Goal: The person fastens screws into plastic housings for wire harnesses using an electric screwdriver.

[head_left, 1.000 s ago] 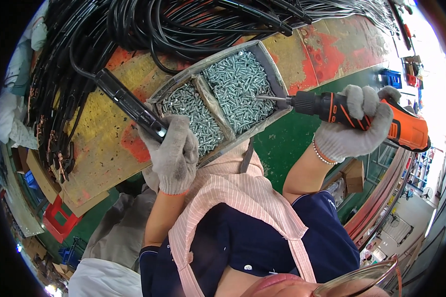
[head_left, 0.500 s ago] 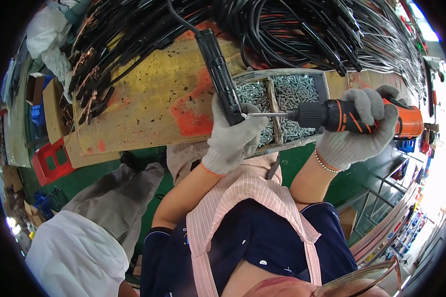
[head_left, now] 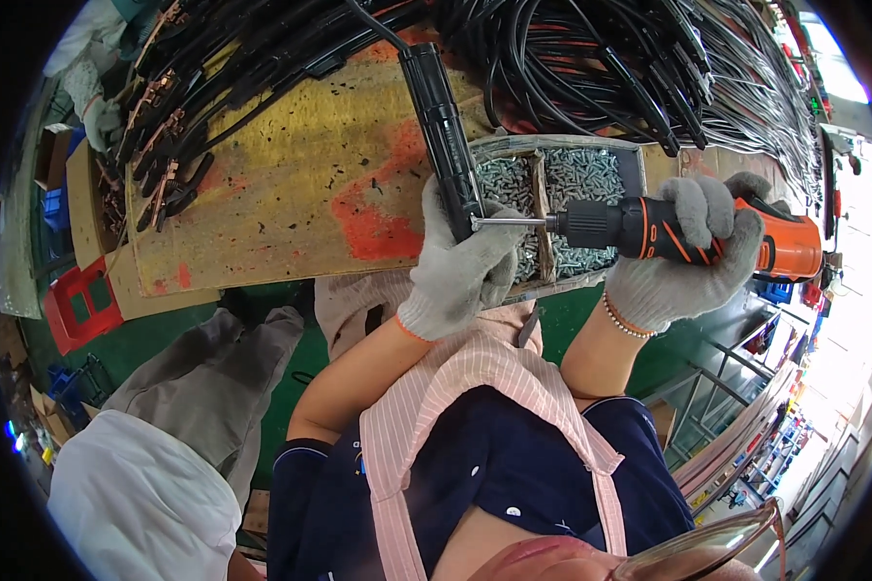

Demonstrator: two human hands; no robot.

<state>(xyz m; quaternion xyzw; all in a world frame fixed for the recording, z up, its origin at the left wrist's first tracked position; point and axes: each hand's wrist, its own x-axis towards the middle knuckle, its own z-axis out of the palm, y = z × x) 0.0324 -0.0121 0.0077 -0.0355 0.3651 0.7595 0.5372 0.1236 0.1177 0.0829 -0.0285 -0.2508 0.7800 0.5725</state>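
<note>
- The workbench (head_left: 291, 194), a worn board with yellow and red paint, fills the upper middle of the head view; a second person in a white top and grey trousers stands just beside its lower left edge.
- Black cables (head_left: 601, 58) lie in a thick heap across the bench's far side, running right up to the screw tray.
- The screw tray (head_left: 639, 160), a shallow box with two compartments full of silver screws, sits at the bench's near edge, directly under both hands.
- The cordless screwdriver (head_left: 669, 228), orange and black, is held level; the right hand (head_left: 683, 257), in a grey knit glove, is wrapped tight around its grip.
- The black handle (head_left: 443, 126), a long ribbed tube with a cable at its far end, stands tilted above the tray; the left hand (head_left: 470, 266), gloved too, is closed around its lower end.
- The driver bit (head_left: 509, 222) meets the handle's side just above the left fingers.
- Likely risks: the bit may slip off the screw head and jab the left glove, since the fingers sit so close; a loose hold may let the handle twist, leaving the screw crooked.
</note>
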